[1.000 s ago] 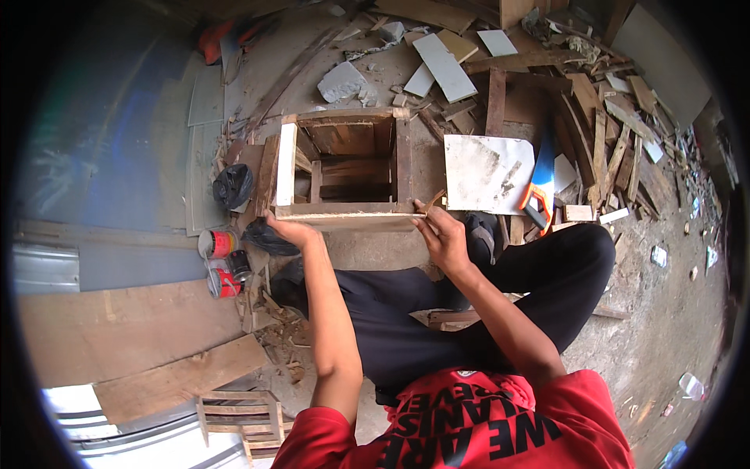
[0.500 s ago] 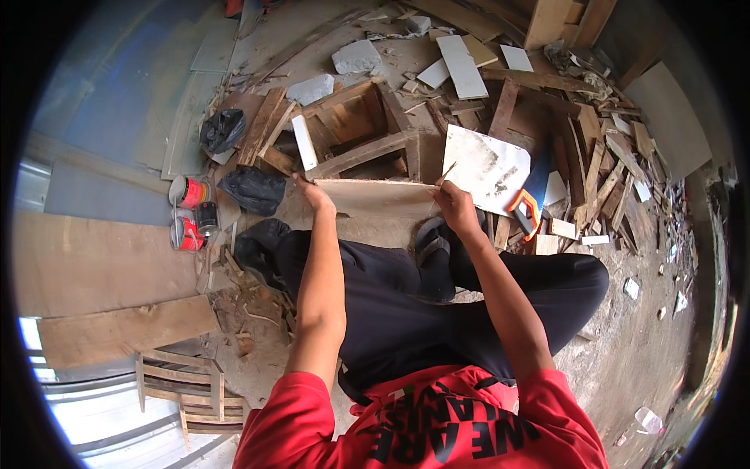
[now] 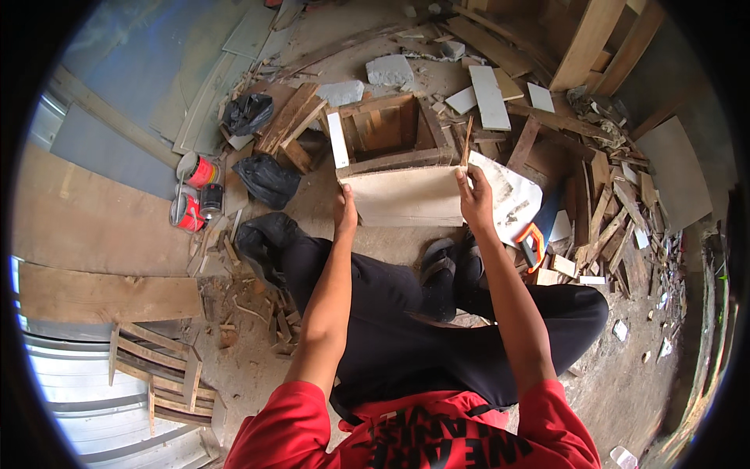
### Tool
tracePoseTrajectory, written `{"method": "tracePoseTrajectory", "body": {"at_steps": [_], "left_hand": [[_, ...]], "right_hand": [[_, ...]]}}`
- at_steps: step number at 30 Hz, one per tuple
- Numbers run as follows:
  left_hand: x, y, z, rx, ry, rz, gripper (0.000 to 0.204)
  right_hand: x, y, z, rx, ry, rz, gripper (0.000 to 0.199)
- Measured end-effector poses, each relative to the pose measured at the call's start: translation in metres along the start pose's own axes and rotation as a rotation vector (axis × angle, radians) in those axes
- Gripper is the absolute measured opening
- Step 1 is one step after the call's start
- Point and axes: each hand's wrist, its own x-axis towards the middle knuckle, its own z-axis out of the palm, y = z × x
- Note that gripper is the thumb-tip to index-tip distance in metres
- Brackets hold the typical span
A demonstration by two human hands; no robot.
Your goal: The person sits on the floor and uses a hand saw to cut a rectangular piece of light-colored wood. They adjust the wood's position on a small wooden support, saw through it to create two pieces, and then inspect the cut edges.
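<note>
A pale, flat wooden board [image 3: 406, 202] is held up in front of me, its broad face tilted toward me. My left hand [image 3: 344, 209] is closed on its left end, with the thumb near the top corner. My right hand [image 3: 476, 197] grips the right end. From the top of the right hand a thin brown stick [image 3: 468, 139] points upward; its lower part is hidden by the fingers. Just beyond the board lies a wooden box frame [image 3: 437, 125] with an open middle. A white strip [image 3: 337, 141] leans at its left side.
A stained white sheet [image 3: 519, 195] and an orange-handled saw [image 3: 532, 246] lie to the right, beside heaped wood scraps [image 3: 605, 211]. Black plastic bags [image 3: 267, 180] and red paint cans [image 3: 187, 211] stand at the left. Farther off are broken concrete blocks [image 3: 390, 70].
The board has tipped so that more of its broad face shows. The stick in my right hand now points more upright. My view has shifted, and both hands still hold the board.
</note>
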Motion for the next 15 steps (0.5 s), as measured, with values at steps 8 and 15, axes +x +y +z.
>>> {"method": "tracePoseTrajectory", "body": {"at_steps": [8,15], "left_hand": [[0.024,0.082,0.023,0.080,0.269,0.178,0.069],[0.061,0.131,0.013,0.258,0.299,-0.073,0.078]], "right_hand": [[0.057,-0.020,-0.017,0.085,0.067,-0.034,0.034],[0.055,0.048,0.006,-0.108,0.117,0.086,0.069]]}}
